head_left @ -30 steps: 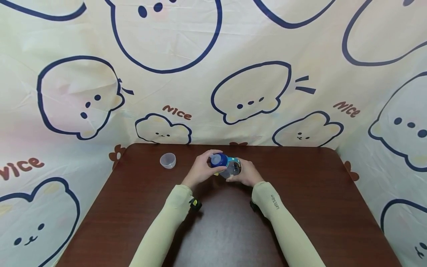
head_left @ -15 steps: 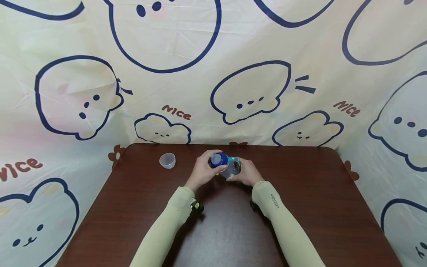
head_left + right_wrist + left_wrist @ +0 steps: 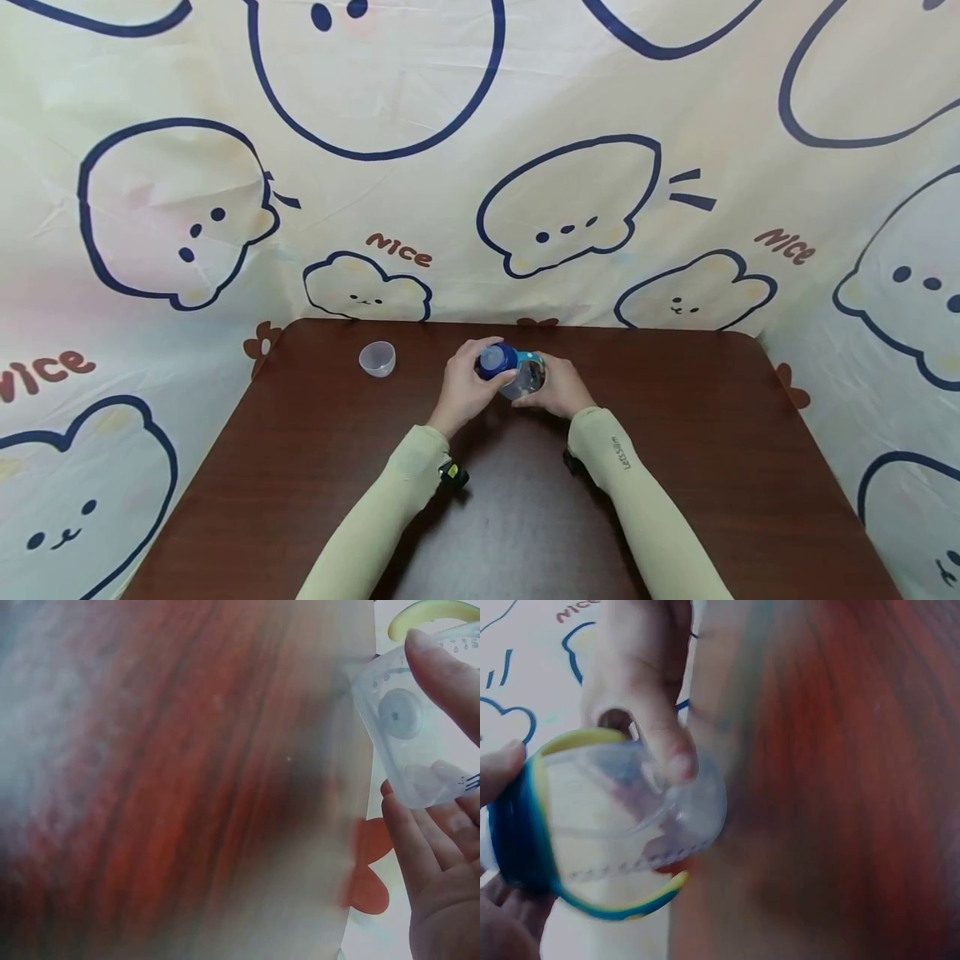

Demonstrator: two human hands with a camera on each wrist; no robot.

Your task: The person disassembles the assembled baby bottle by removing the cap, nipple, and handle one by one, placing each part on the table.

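Observation:
Both hands hold a clear baby bottle point(image 3: 525, 379) with a blue collar, above the far middle of the table. My left hand point(image 3: 462, 385) grips the blue collar point(image 3: 504, 360), its thumb on the near side. My right hand point(image 3: 558, 387) is curled round the clear body from the other side. In the left wrist view the bottle point(image 3: 622, 802) lies tilted, its teal-and-yellow handle point(image 3: 630, 909) sticking out, and the right thumb point(image 3: 676, 761) presses on its wall. The right wrist view shows a pale round disc point(image 3: 401, 714) within the bottle's base end.
A small clear cup point(image 3: 377, 359) stands on the brown table point(image 3: 675, 467) at the back left. Behind the table and along its sides hangs a cream cloth point(image 3: 420, 192) printed with cartoon animals.
My left wrist and forearm have swung a little to the right while the hand stays on the collar. The bottle's top has shifted slightly right; my right hand has hardly moved.

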